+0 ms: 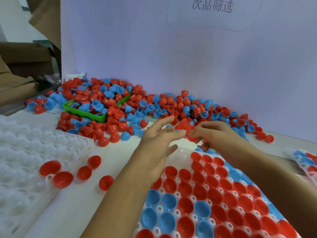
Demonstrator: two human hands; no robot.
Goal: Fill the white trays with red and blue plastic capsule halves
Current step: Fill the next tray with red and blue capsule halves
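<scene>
White table [72, 212], red capsule half [183, 125] dome-up

Both forearms are bare to the frame edge, left hand [155, 145] and right hand [217, 133] without gloves

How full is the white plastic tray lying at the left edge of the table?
Nearly empty. The white plastic tray shows rows of bare sockets; only about two red plastic capsule halves rest loosely on its near edge, unseated.

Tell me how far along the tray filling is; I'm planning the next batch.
Done: most of the near tray holds halves. In hand: the right hand grips red halves; the left hand is open. Left: its far-left pockets, the empty tray, the big pile.
</scene>
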